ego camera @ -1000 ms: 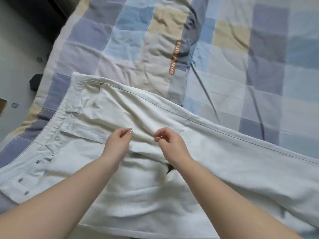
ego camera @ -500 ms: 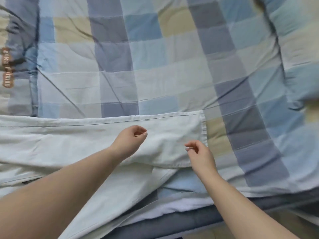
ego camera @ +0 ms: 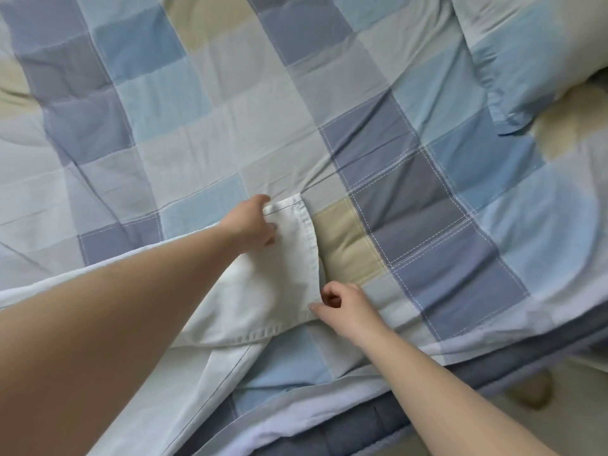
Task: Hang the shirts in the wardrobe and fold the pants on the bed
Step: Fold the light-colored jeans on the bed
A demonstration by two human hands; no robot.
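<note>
White pants [ego camera: 283, 278] lie on the bed's checked quilt [ego camera: 411, 179], one leg stacked on the other, the hems pointing right. My left hand [ego camera: 250, 225] grips the far corner of the upper leg's hem. My right hand [ego camera: 342, 307] pinches the near corner of the same hem. The lower leg runs out under it toward the bed's near edge. The waist end is out of view on the left.
A pillow [ego camera: 526, 54] in the same checked cover lies at the top right. The bed's dark blue edge [ego camera: 362, 432] runs along the bottom, with pale floor [ego camera: 493, 432] and a foot [ego camera: 533, 393] beyond it at the lower right.
The view has swept right along the pants from the waist to the hems. Both hands have slid to the hem's end, and each now holds a corner of it.
</note>
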